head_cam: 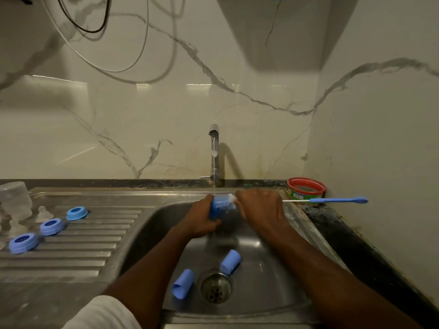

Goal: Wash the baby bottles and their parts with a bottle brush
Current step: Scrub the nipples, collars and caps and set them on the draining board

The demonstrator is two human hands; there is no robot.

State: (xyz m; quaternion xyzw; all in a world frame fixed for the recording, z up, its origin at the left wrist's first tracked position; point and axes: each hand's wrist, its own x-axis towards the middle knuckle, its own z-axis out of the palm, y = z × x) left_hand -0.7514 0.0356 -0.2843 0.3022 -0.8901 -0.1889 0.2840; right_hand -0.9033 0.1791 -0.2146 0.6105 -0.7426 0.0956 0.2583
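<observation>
Bottle cap point(217, 208), blue, sits in the curled fingers of the left hand point(202, 218), which grips it from the left and below, over the sink point(273, 269) and under the thin stream falling from the tap point(214, 148). Blue and white bristles of the bottle brush point(225, 202) are at the cap's mouth, with a bit of white foam at their right end. The right hand point(260, 206) is closed around the brush just right of the bristles, knuckles up; its fingertips are hidden, so how they lie on the wire cannot be told. The brush's white wire and blue handle point(338, 200) stick out to the right, over the sink's edge and in front of a red-rimmed tub point(306, 189) standing in the counter corner.

Both forearms reach in from the lower edge, and a white sleeve point(104, 314) shows at the lower left.

Down in the basin, two more blue caps lie on their sides: one point(183, 283) just left of the drain point(216, 286), the other point(231, 261) just above and right of it.

On the ribbed draining board point(95, 245) to the left, three blue screw rings point(50, 226) lie in a diagonal row. Beside them are clear teats point(42, 213), and a clear bottle point(15, 200) stands at the far left.
</observation>
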